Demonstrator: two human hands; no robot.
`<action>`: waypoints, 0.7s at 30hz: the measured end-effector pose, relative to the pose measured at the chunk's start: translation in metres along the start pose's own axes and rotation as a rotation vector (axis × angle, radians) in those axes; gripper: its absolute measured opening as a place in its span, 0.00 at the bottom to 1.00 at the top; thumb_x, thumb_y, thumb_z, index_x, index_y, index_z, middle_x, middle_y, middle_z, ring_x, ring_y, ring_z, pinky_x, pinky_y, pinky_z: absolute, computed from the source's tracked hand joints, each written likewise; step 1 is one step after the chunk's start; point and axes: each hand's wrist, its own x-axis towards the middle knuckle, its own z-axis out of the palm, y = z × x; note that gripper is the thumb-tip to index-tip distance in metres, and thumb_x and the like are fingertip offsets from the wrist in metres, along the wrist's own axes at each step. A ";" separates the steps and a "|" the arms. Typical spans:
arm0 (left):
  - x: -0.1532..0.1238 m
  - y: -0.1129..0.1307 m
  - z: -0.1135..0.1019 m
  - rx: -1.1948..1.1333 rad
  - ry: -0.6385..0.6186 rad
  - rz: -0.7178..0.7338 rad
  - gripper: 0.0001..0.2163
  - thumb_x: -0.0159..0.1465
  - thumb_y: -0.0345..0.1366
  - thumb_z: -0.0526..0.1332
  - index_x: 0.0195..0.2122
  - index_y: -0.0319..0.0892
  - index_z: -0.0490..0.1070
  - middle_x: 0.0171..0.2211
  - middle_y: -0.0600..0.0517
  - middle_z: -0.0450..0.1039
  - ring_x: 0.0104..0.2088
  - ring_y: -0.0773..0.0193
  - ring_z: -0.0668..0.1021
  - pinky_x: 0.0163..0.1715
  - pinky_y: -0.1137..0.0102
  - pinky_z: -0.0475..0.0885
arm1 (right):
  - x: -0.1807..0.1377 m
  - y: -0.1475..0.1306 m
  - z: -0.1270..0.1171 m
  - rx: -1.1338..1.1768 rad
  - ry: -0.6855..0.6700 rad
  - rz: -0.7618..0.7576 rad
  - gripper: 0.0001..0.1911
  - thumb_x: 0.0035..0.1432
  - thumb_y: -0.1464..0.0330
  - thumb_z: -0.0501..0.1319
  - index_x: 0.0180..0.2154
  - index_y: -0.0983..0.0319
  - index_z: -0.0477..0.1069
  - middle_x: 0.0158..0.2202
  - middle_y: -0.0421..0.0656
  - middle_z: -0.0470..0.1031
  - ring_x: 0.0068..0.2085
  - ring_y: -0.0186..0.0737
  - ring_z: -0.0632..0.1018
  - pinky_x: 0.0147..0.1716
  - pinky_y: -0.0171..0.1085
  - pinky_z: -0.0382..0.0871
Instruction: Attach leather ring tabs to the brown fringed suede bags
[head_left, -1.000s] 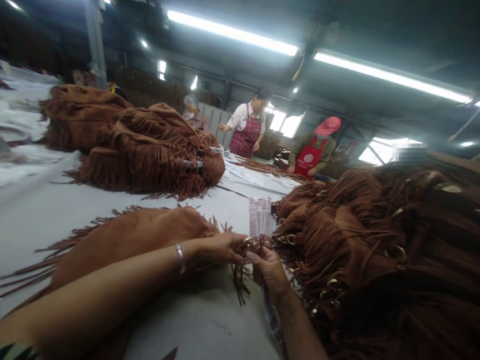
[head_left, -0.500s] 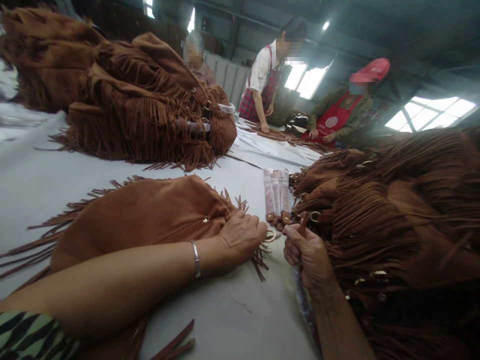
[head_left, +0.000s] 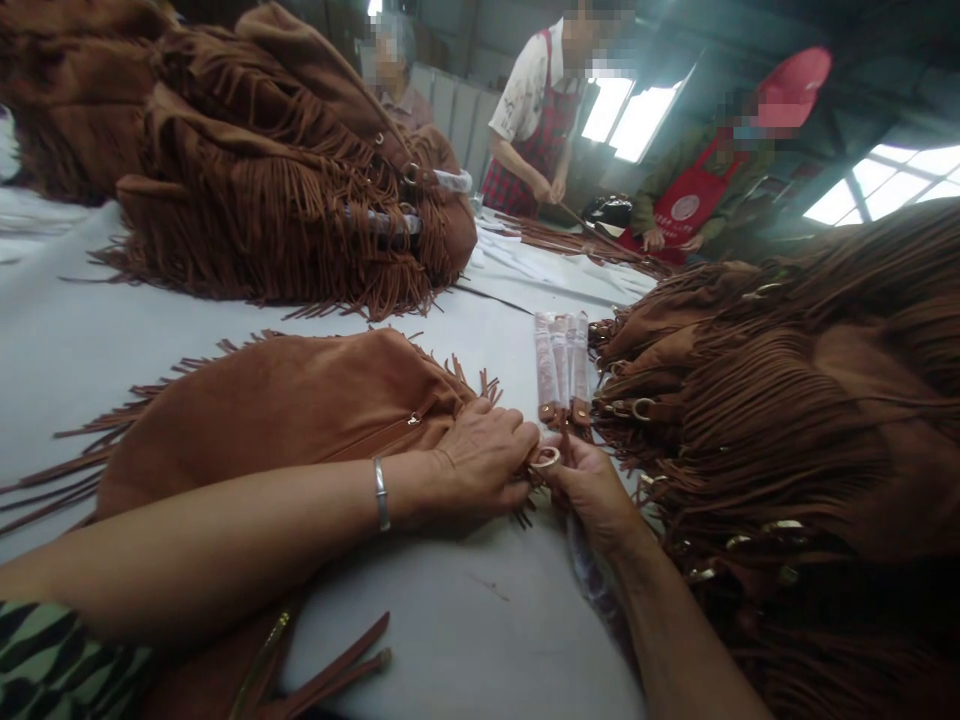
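Both grips close on one ring (head_left: 546, 458): our left hand (head_left: 480, 470) and right hand (head_left: 592, 490) pinch it beside the bag (head_left: 300, 410) on the counter (head_left: 465, 620).

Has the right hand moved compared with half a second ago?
Yes. The right hand came closer to the left hand, judged against the wrapped straps; both now meet at the ring.

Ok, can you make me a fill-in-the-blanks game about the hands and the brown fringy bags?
1. The left hand rests on a brown fringed ____.
2. Both hands pinch a small metal ____ between them.
3. The left wrist wears a silver ____.
4. The right hand lies beside a big ____ of bags.

Missing words: bag; ring; bracelet; pile.
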 end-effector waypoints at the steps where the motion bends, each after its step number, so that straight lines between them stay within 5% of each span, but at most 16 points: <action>1: -0.001 -0.001 -0.003 -0.025 -0.026 0.007 0.19 0.60 0.52 0.54 0.40 0.41 0.64 0.35 0.49 0.65 0.36 0.57 0.68 0.40 0.61 0.59 | 0.000 0.000 0.000 0.012 -0.007 0.002 0.19 0.35 0.63 0.73 0.25 0.63 0.66 0.15 0.32 0.63 0.14 0.24 0.58 0.12 0.27 0.47; 5: -0.004 -0.004 -0.013 -0.091 -0.081 0.080 0.25 0.61 0.60 0.46 0.41 0.42 0.64 0.35 0.49 0.64 0.37 0.58 0.66 0.43 0.61 0.56 | -0.003 -0.003 0.001 0.020 -0.025 -0.031 0.20 0.35 0.63 0.74 0.25 0.63 0.65 0.21 0.36 0.69 0.20 0.27 0.66 0.16 0.27 0.55; 13: -0.004 -0.019 -0.018 -0.187 -0.144 0.267 0.18 0.68 0.49 0.43 0.38 0.42 0.64 0.34 0.50 0.66 0.37 0.59 0.67 0.41 0.64 0.56 | -0.010 -0.012 -0.004 0.079 -0.089 -0.021 0.20 0.47 0.53 0.66 0.29 0.62 0.66 0.12 0.29 0.55 0.12 0.23 0.51 0.10 0.26 0.43; 17: -0.001 -0.026 -0.017 -0.292 -0.219 0.255 0.18 0.68 0.50 0.44 0.40 0.42 0.65 0.38 0.50 0.67 0.38 0.61 0.69 0.42 0.66 0.58 | -0.013 -0.018 -0.008 0.216 -0.188 0.005 0.25 0.54 0.46 0.56 0.29 0.62 0.69 0.11 0.30 0.54 0.11 0.25 0.50 0.10 0.27 0.48; 21: 0.001 -0.021 -0.013 -0.299 -0.227 0.134 0.16 0.68 0.47 0.44 0.41 0.43 0.64 0.35 0.51 0.70 0.34 0.62 0.70 0.39 0.68 0.60 | -0.015 -0.019 -0.008 0.246 -0.215 -0.002 0.21 0.55 0.51 0.59 0.24 0.62 0.67 0.11 0.29 0.50 0.12 0.25 0.50 0.11 0.27 0.53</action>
